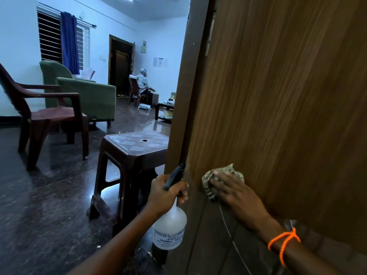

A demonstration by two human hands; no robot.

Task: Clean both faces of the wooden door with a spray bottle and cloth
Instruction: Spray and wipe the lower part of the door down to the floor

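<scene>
The wooden door fills the right half of the head view, with its edge facing me. My right hand lies flat with straight fingers on a patterned cloth, pressing it against the door's face near the edge. My left hand grips the neck of a translucent white spray bottle with a black nozzle, held just left of the door edge. An orange thread circles my right wrist.
A brown plastic stool stands right beside the door edge. Farther left are a brown plastic chair and a green armchair. A person sits on a chair at the far end of the room, near a low table.
</scene>
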